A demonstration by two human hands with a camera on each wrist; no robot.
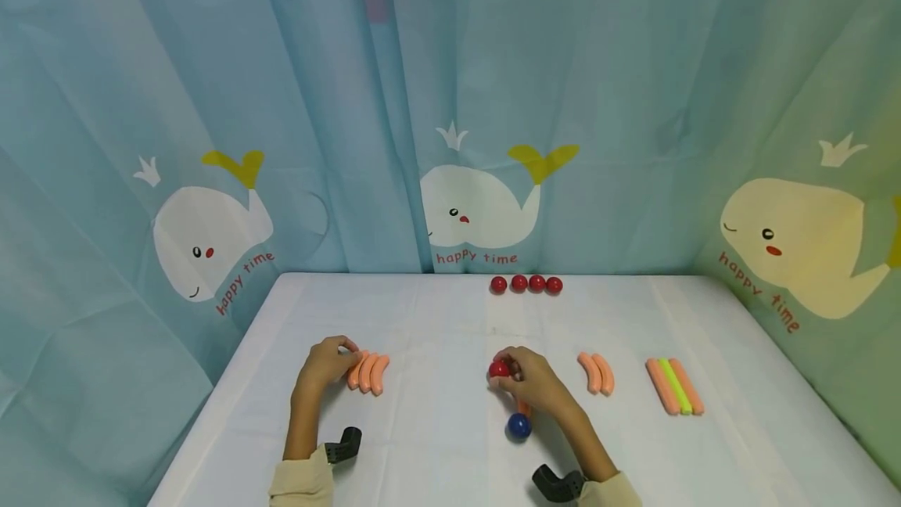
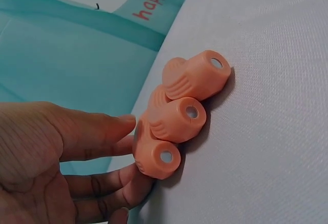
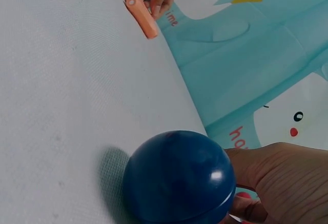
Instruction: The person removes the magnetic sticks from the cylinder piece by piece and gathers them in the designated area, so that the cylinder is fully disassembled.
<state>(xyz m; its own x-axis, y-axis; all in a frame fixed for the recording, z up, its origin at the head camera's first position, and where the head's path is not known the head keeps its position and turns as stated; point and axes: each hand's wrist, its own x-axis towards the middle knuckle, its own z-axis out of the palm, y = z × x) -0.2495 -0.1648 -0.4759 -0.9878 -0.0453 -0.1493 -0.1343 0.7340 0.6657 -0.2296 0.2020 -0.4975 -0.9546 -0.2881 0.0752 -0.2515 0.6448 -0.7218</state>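
Observation:
My left hand [image 1: 327,362] pinches the far end of the leftmost of three curved orange magnetic rods [image 1: 364,372], which lie side by side. In the left wrist view, the thumb and fingers close around the nearest rod [image 2: 156,157]; silver magnet discs show on the rods' ends. My right hand [image 1: 538,382] grips a red ball [image 1: 498,369] between thumb and fingers. Just below that hand, an orange rod [image 1: 524,407] runs to a blue ball [image 1: 519,427], its upper part hidden by the hand. The blue ball [image 3: 179,178] looms large in the right wrist view.
Several red balls [image 1: 528,284] form a row at the table's back edge. Two curved orange rods [image 1: 596,374] lie right of my right hand. Farther right are two straight orange rods [image 1: 663,386] with a lime-green rod [image 1: 674,386] between them. A whale-print curtain [image 1: 605,202] hangs behind.

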